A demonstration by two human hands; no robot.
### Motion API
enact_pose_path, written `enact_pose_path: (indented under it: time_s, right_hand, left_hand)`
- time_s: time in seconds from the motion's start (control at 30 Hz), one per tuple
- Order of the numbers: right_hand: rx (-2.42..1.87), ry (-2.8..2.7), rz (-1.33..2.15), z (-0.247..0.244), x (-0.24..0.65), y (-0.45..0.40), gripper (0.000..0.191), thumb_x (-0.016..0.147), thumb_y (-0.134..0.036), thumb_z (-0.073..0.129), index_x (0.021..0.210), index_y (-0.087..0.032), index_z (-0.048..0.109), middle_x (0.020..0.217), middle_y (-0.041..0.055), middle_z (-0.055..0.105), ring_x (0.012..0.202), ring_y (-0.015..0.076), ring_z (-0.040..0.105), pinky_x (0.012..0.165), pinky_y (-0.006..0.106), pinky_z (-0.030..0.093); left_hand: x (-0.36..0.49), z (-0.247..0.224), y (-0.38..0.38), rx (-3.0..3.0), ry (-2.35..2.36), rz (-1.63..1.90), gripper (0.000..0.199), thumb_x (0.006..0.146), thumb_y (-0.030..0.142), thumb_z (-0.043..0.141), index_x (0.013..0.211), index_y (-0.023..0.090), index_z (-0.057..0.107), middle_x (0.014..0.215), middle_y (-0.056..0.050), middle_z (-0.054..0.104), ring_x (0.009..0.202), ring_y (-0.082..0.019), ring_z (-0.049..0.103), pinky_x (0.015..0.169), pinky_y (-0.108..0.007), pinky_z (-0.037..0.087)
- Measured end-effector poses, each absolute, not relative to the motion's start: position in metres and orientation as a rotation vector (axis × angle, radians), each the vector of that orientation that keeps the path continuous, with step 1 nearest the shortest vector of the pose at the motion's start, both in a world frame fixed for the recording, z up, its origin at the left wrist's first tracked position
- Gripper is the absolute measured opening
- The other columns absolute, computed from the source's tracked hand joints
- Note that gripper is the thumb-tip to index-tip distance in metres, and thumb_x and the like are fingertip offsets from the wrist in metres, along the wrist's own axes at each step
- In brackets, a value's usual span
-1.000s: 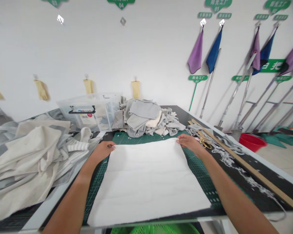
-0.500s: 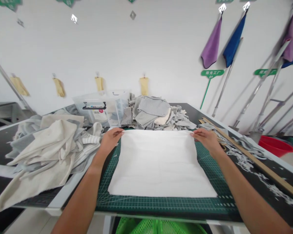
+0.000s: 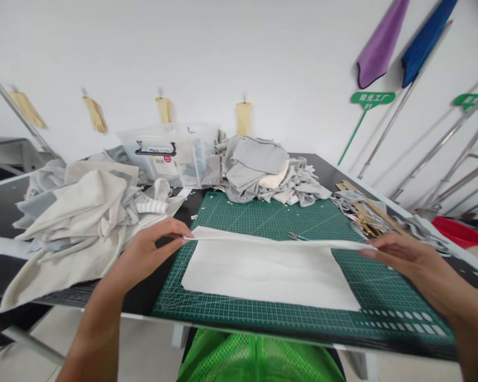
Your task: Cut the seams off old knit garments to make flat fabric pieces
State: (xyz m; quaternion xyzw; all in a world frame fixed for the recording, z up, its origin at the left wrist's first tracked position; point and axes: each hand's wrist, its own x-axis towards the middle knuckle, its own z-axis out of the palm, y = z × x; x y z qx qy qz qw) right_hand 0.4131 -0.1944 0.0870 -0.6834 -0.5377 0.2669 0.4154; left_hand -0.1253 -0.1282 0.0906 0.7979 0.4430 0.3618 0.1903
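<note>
A white cloth (image 3: 263,276) lies partly on the green cutting mat (image 3: 255,209), its far edge lifted and stretched between my two hands. My left hand (image 3: 159,244) pinches the cloth's left corner between thumb and fingertips. At the other end, my right hand (image 3: 406,257) grips the right corner the same way. The lifted edge folds over toward me, and the near edge rests flat on the mat. Just behind the cloth, a small pair of scissors or snips (image 3: 297,236) shows in part.
Rumpled cream and grey cloths (image 3: 83,207) lie to the left. A clear plastic box (image 3: 163,159) and a grey cloth pile (image 3: 258,164) stand at the back. Wooden strips (image 3: 370,204) and scraps lie right. A green perforated basket (image 3: 258,355) sits below the table's front edge.
Both hands have pulled the cloth's far edge up and toward me, and my hands are wider apart. The mat behind and the small tool now show. The view has tilted slightly downward.
</note>
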Motion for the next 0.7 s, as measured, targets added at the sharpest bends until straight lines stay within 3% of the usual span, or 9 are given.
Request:
enact_pose_path:
  time_s: [0.1, 0.33, 0.43, 0.6, 0.7]
  right_hand:
    - [-1.694, -1.471, 0.857, 0.072, 0.422, -0.221, 0.036, 0.071, -0.054, 0.082, 0.09, -0.024, 0.075, 0.104, 0.0082, 0.075, 0.101, 0.0277, 0.07, 0.089, 0.03, 0.057]
    - [-1.795, -1.79, 0.715, 0.031, 0.429, -0.236, 0.034, 0.082, -0.056, 0.069, 0.098, -0.027, 0.077, 0.112, 0.0081, 0.072, 0.112, 0.0312, 0.065, 0.102, 0.034, 0.051]
    - [-1.799, -1.896, 0.69, 0.028, 0.431, -0.239, 0.031, 0.087, -0.053, 0.064, 0.101, -0.029, 0.078, 0.115, 0.0075, 0.072, 0.113, 0.0314, 0.065, 0.104, 0.037, 0.05]
    - [-1.814, -1.903, 0.57, 0.037, 0.429, -0.24, 0.032, 0.094, -0.049, 0.054, 0.1, -0.03, 0.078, 0.116, 0.0063, 0.073, 0.114, 0.0292, 0.065, 0.106, 0.039, 0.048]
    - [-1.787, -1.83, 0.429, 0.044, 0.395, -0.234, 0.034, 0.097, -0.048, 0.051, 0.109, -0.029, 0.075, 0.122, 0.0057, 0.071, 0.116, 0.0279, 0.064, 0.107, 0.041, 0.047]
  left_hand:
    - [-0.135, 0.081, -0.148, 2.322, 1.199, 0.86, 0.018, 0.093, 0.036, 0.062, 0.096, 0.023, 0.074, 0.111, -0.005, 0.07, 0.107, -0.02, 0.064, 0.099, -0.03, 0.05]
    - [-0.134, 0.06, -0.164, 2.345, 1.234, 0.505, 0.018, 0.093, 0.029, 0.057, 0.094, 0.025, 0.075, 0.11, -0.004, 0.069, 0.107, -0.019, 0.062, 0.098, -0.03, 0.05]
    - [-0.132, 0.053, -0.166, 2.354, 1.272, 0.402, 0.028, 0.095, 0.022, 0.047, 0.091, 0.024, 0.074, 0.105, -0.003, 0.069, 0.105, -0.019, 0.062, 0.099, -0.032, 0.049]
    - [-0.105, 0.056, -0.17, 2.406, 1.463, 0.655, 0.038, 0.095, 0.013, 0.037, 0.101, 0.024, 0.073, 0.114, -0.004, 0.068, 0.11, -0.022, 0.06, 0.104, -0.04, 0.047]
    - [-0.061, 0.056, -0.174, 2.43, 1.38, 0.818, 0.038, 0.097, 0.013, 0.036, 0.112, 0.024, 0.069, 0.12, -0.005, 0.067, 0.116, -0.022, 0.058, 0.107, -0.042, 0.046]
